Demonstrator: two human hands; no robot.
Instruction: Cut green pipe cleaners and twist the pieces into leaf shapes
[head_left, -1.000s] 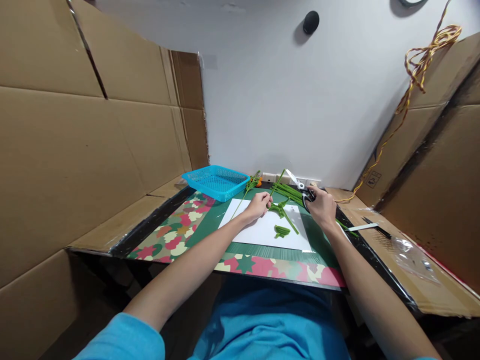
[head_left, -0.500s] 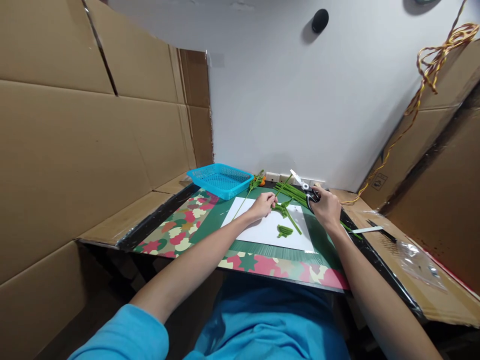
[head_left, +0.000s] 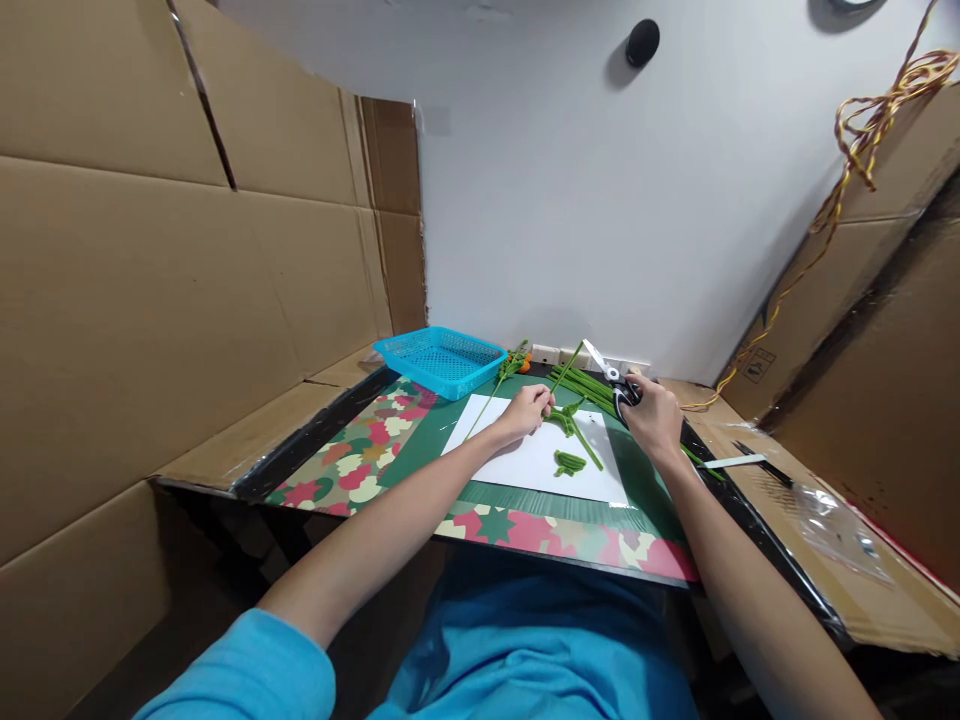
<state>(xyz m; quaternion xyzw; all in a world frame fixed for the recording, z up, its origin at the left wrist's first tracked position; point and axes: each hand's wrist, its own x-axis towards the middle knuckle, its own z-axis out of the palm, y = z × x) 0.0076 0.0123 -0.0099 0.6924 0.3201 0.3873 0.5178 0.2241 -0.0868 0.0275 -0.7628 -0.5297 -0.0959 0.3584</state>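
above the white paper [head_left: 517, 470], the left hand [head_left: 529, 410] holds a green stem [head_left: 568, 366] in a narrow grip; the right hand [head_left: 655, 414] holds scissors [head_left: 613, 374] just beside the stem's upper end. short green pieces [head_left: 570, 463] lie nearby.

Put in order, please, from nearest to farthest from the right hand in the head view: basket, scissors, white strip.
1. Scissors: held in the right hand.
2. White strip: to the right of that hand.
3. Basket: well to the left, at the back.
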